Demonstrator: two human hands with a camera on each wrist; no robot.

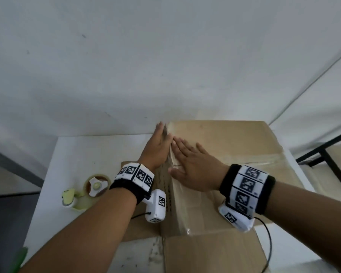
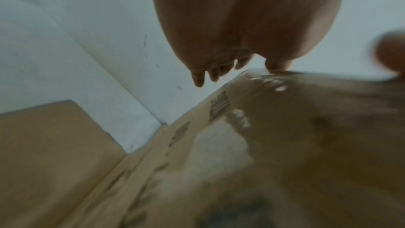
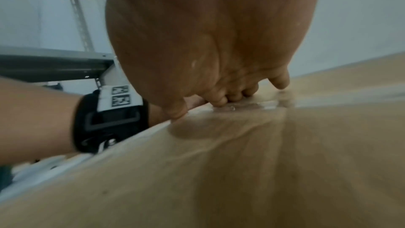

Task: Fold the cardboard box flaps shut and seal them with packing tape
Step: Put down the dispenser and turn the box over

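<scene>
A brown cardboard box point(image 1: 234, 138) lies on the white table point(image 1: 87, 150) with its top flaps folded down. Clear packing tape point(image 1: 174, 186) runs along the top's left edge and wraps onto the side. My left hand point(image 1: 159, 144) lies flat with straight fingers against the box's left side near the far corner; in the left wrist view the left hand point(image 2: 241, 23) hovers over the taped edge point(image 2: 258, 82). My right hand point(image 1: 193, 162) rests palm down on the top, fingers spread over the tape. In the right wrist view the right hand's fingertips point(image 3: 219, 100) press the glossy tape on the box point(image 3: 241, 162).
A tape dispenser point(image 1: 96, 186) with a pale green handle lies on the table left of my left wrist. One box flap point(image 1: 205, 253) sticks out towards me. A black metal frame point(image 1: 327, 154) stands right of the table. A black cable point(image 1: 268, 243) trails from my right wrist.
</scene>
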